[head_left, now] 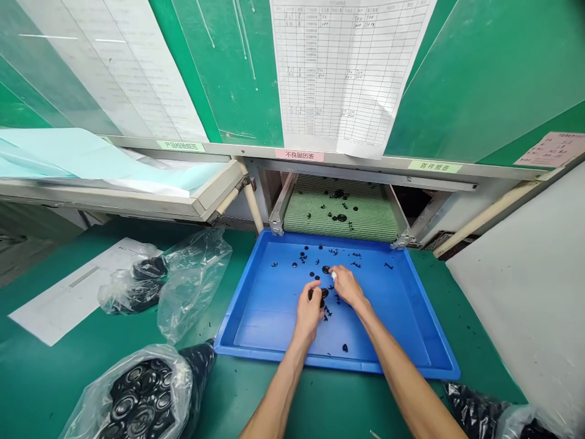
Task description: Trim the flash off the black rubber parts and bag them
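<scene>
My left hand (309,310) is over the middle of the blue tray (269,329), its fingers curled around black round parts (323,294) that look like rubber caps or seals. My right hand (348,285) reaches in from the right, fingers bent together, its fingertips at the edge of another black round part (326,269). Something white, perhaps a finger cover, shows at a right fingertip. Around both hands, small black discs and thin branched scraps (356,264) are scattered on the tray floor. A single small black piece (345,347) sits near the tray's front wall.
Behind the tray, a green mesh conveyor (315,213) carries more black parts. An open plastic bag (183,378) full of black round parts stands front left. Farther back are a clear bag (194,277) and a white sheet (55,299). Another bag (479,408) lies front right.
</scene>
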The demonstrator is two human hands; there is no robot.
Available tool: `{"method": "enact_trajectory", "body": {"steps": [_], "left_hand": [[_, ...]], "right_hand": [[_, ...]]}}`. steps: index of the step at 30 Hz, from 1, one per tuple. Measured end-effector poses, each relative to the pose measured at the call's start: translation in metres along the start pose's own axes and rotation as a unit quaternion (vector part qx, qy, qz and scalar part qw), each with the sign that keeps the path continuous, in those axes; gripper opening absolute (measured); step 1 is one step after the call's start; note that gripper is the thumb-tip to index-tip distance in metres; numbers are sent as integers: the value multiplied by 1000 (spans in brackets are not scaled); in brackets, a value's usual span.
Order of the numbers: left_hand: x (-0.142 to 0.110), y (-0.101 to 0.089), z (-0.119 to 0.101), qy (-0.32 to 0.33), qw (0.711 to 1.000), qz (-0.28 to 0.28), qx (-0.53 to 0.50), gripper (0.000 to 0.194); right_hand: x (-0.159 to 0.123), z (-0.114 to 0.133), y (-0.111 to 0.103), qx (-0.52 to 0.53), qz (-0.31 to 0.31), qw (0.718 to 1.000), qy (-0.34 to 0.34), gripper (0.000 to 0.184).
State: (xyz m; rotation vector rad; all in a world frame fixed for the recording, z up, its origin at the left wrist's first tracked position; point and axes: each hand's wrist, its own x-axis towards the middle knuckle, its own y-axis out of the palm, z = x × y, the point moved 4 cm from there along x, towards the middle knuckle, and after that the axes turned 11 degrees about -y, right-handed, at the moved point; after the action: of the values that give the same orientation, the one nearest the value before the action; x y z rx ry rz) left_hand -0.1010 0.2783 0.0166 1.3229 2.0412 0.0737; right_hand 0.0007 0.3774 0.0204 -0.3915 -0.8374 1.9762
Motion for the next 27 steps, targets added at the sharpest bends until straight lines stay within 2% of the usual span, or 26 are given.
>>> {"method": "enact_trajectory", "body": {"steps": [3,6,9,14,17,20,27], "left_hand": [[6,-6,-2,-43,996,6,-75,30],[7,-12,-4,-64,992,6,-105,25],[6,-12,-6,-87,987,19,-134,21],[2,-3,-12,-83,974,121,-173,28],[0,0,-12,-61,979,139,-133,37],[-1,4,-8,-38,992,112,-43,36],[-5,15,-1,31,985,85,147,42]], "right_hand": [[26,-4,1,-52,-14,998,15,33],[36,-7,5,-60,-18,998,22,31],[27,-7,4,-28,-19,999,-1,31],[-9,-4,-9,79,-20,996,-31,39],[-28,0,-16,129,-43,990,-27,38],[-42,7,-19,157,-55,986,-30,38],[-55,31,-18,117,-66,989,-67,27]]}}
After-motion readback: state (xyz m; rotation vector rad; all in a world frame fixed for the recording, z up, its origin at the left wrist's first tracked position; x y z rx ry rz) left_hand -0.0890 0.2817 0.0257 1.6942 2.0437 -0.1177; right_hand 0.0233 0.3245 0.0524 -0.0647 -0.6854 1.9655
